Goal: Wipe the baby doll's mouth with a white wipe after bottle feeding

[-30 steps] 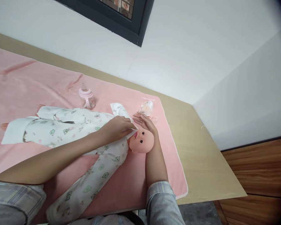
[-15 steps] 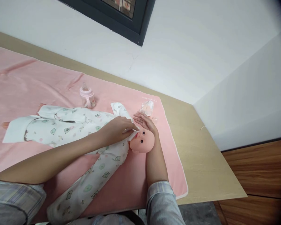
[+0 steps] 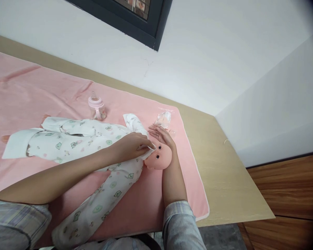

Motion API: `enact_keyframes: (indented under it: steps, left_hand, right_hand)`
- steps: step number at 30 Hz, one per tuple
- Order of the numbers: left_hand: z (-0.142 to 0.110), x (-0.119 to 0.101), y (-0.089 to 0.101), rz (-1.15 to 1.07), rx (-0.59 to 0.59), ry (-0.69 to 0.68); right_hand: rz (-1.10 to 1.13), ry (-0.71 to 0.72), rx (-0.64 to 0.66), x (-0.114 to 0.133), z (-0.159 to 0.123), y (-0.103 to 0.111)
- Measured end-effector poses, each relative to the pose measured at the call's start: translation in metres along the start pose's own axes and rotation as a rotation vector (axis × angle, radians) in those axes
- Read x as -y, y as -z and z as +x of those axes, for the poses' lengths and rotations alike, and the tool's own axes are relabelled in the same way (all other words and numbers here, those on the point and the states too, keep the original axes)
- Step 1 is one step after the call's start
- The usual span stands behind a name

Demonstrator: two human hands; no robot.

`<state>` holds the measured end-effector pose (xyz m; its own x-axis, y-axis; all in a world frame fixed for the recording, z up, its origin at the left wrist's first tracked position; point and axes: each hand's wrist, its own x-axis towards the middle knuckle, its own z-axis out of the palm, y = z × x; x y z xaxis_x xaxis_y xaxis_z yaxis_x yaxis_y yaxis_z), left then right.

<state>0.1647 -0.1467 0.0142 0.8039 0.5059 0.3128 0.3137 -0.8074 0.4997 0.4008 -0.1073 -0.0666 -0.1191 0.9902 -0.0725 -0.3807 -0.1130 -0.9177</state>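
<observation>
Doll's collar (image 3: 148, 150) in left-hand (image 3: 130, 146) grip

Single head-worn view, looking forward and steeply down from above the near edge of the bench (image 3: 224, 180). The view is close, within arm's reach, and rolled, so the bench's far edge against the wall (image 3: 198, 62) runs diagonally from upper left to right. The bench's right corner and a strip of floor (image 3: 289, 194) are included.

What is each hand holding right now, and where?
Left hand pinches the white printed baby romper at its neckline; right hand rests flat on the pink plastic doll head.
</observation>
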Motion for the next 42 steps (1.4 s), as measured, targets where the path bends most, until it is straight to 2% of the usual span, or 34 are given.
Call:
enact_keyframes:
  steps: [10, 16, 19, 22, 25, 28, 30, 32, 35, 38, 42]
  left_hand:
    - [0.005, -0.003, 0.003, 0.078, 0.011, 0.015]
    - [0.002, -0.001, 0.005, 0.029, -0.049, -0.019]
    - [0.002, -0.001, 0.013, -0.002, -0.091, -0.035]
    - [0.002, 0.002, 0.025, 0.012, -0.201, -0.022]
    - [0.002, 0.007, 0.038, 0.068, -0.299, 0.020]
    - [0.001, 0.013, 0.047, 0.112, -0.304, 0.071]
    - [0.000, 0.015, 0.050, 0.123, -0.289, 0.081]
    - [-0.001, 0.015, 0.051, 0.129, -0.287, 0.072]
    - [-0.001, 0.013, 0.053, 0.130, -0.292, 0.070]
    - [0.000, 0.013, 0.056, 0.124, -0.290, 0.087]
    - [-0.003, 0.017, 0.067, 0.131, -0.337, 0.112]
  right_hand:
    - [0.018, -0.027, 0.049, -0.006, 0.008, 0.015]
    - [-0.014, -0.068, 0.059, -0.002, 0.007, 0.016]
    - [-0.077, -0.059, 0.115, 0.008, 0.001, 0.017]
    - [-0.152, 0.016, 0.159, 0.030, -0.010, 0.013]
    - [-0.284, 0.134, 0.179, 0.064, -0.028, -0.003]
    - [-0.457, 0.274, 0.254, 0.097, -0.051, -0.035]
    - [-0.624, 0.324, 0.314, 0.111, -0.064, -0.060]
    - [-0.765, 0.316, 0.352, 0.113, -0.071, -0.081]
    - [-0.857, 0.332, 0.289, 0.104, -0.072, -0.099]
    - [-0.928, 0.360, 0.221, 0.095, -0.067, -0.103]
    - [-0.976, 0.376, 0.099, 0.098, -0.063, -0.092]
